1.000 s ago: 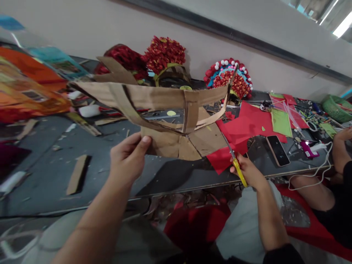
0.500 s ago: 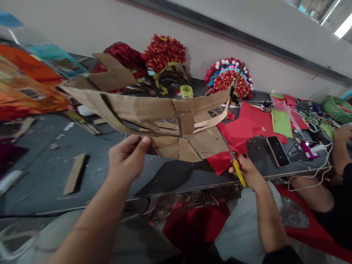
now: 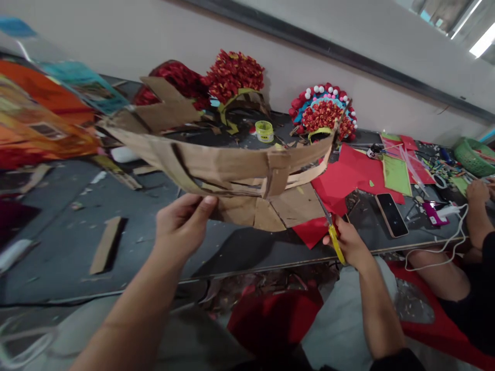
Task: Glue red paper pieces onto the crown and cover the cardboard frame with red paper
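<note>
Between my hands, above the table, hangs a cardboard frame built of bent strips with gaps between them. My left hand pinches its lower near edge between thumb and fingers. In my right hand is a pair of scissors with yellow handles, my fingers around the grips. The blades point up and away, close beside the frame's right end; whether they touch the cardboard I cannot tell. Red paper lies on the table behind the scissors.
On the dark table are a cardboard strip, a yellow jar, a phone and a green basket. Decorated headpieces lean by the wall. Another person's hand rests at the far right.
The cardboard frame has turned slightly, its upper part shifting right and a little down. Both my hands keep their grip in nearly the same places.
</note>
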`<state>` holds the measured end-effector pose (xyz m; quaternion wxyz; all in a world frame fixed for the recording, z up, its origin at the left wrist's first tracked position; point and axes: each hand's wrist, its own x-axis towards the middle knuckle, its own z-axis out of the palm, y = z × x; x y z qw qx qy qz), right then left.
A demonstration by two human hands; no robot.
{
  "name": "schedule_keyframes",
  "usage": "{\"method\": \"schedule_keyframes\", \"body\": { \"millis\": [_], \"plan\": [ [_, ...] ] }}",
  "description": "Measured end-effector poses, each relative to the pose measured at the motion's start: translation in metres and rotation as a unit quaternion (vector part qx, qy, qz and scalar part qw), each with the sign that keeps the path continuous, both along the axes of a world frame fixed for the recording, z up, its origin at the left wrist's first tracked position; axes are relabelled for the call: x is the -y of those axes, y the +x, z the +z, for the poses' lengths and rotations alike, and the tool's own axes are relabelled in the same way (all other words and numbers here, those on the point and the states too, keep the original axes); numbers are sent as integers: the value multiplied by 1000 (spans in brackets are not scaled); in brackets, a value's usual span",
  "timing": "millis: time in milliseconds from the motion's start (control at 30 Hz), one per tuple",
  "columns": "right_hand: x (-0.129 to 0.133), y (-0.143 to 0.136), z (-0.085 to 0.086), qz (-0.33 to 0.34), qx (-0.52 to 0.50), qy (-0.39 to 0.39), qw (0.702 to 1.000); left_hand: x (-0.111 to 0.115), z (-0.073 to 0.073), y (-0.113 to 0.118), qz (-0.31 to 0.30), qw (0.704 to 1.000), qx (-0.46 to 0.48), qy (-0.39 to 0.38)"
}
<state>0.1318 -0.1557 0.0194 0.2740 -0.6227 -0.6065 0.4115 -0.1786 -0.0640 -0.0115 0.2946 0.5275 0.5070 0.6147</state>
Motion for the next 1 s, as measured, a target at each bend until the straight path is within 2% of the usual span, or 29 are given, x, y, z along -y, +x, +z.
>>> {"method": "schedule_keyframes", "body": {
  "millis": [100, 200, 367, 533, 733, 1000],
  "plan": [
    [-1, 0, -2, -6, 0, 6, 1000, 2, 7, 4, -32, 999, -12, 27],
    [-2, 0, -1, -6, 5, -12, 1000, 4, 12, 7, -28, 999, -13, 40],
    [-4, -2, 0, -7, 24, -4, 1000, 8, 16, 8, -52, 998, -29, 22],
    [-3, 2, -7, -11, 34, -1, 999, 13, 19, 9, -69, 997, -46, 7],
    [-4, 6, -11, -13, 54, 12, 998, 11, 16, 10, -81, 996, -38, 3],
    [-4, 3, -8, -23, 36, 3, 999, 11, 15, 11, -62, 997, -41, 22]
  ]
}}
